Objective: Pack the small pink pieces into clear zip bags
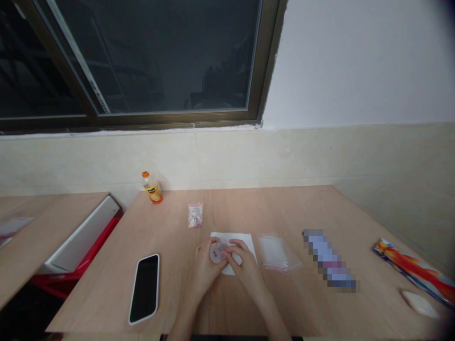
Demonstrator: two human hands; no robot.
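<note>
Both hands meet over a white sheet (245,240) lying on the wooden table (284,208). My left hand (205,266) and my right hand (244,263) pinch a small clear plastic bag (218,250) with pinkish bits inside, fingers curled round it from either side. A second small filled clear bag (195,215) lies farther back on the table. A stack of empty clear bags (277,253) rests just right of the white sheet.
A black phone in a white case (144,287) lies at the left front. An orange drink bottle (152,187) stands at the back left. A blurred-out object (329,260), a colourful packet (414,270) and a pale oval object (420,303) lie to the right. A red-and-white box (81,244) sits between two tables.
</note>
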